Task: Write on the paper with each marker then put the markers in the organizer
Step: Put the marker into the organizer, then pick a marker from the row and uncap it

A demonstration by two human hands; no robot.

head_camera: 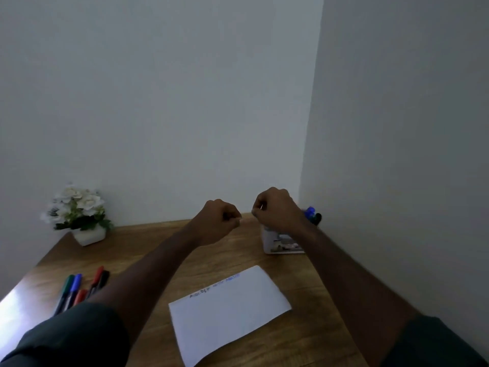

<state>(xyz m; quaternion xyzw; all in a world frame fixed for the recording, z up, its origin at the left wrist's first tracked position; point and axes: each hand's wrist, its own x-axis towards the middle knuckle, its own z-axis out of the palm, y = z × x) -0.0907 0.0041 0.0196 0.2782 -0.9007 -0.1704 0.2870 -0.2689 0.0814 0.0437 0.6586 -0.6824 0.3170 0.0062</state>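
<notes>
Head view: both hands, left [219, 218] and right [275, 207], hang curled and empty above the table [164, 247]. Right arm partly hides the organizer [275, 242]. Markers [79, 287] lie left of the paper [230, 313]; flowers [76, 207] stand far left.

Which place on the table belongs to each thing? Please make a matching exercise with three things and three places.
Things:
1. flower pot
2. paper
3. organizer

Places:
A. far right, near the wall corner
B. far left, against the wall
C. near middle, between the forearms

Pairs: 1-B, 2-C, 3-A
</notes>
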